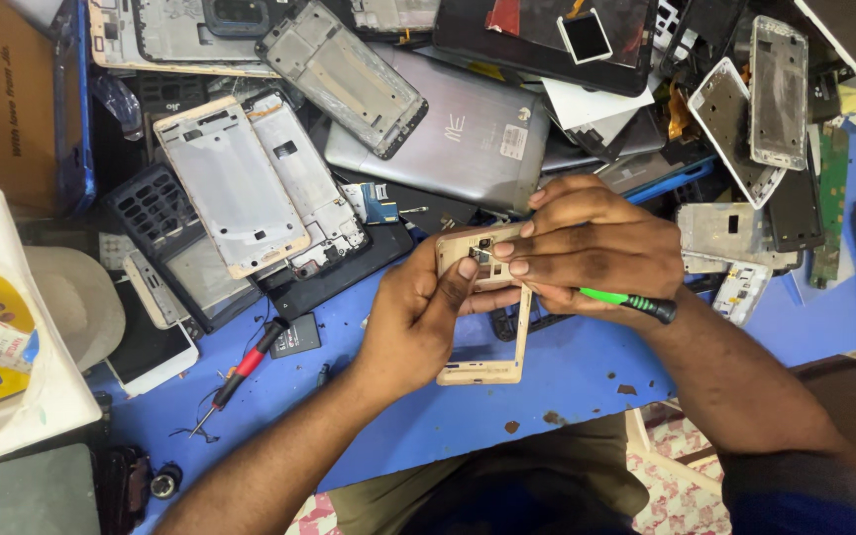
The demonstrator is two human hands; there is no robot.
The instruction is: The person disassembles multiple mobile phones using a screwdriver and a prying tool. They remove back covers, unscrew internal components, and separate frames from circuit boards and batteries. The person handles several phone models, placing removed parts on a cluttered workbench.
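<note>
- Blue table, chipped in spots, carries the whole lot; a dense heap of phone parts fills the far side beyond both hands.
- Left hand: closed around a gold frame, thumb pressed on its upper end, fingers behind it. The frame stands tilted above the table, its lower end just right of the left wrist.
- Right hand: fingers bent and pinched down on the top of the frame, touching the left thumb tip. It also grips a green screwdriver, whose black end sticks out past the wrist; the tip is hidden under the fingers.
- Red screwdriver: lies flat on the table, left of the left forearm, well apart from it.
- Black chip: small square part, just beside the red screwdriver's handle.
- Grey tablet back: directly beyond the right hand, partly under other parts.
- White frames: two long plates, beyond and left of the left hand, stacked on black panels.
- White tray: far left of the left hand, holding yellow packets.
- Silver frames: beyond and right of the right hand.
</note>
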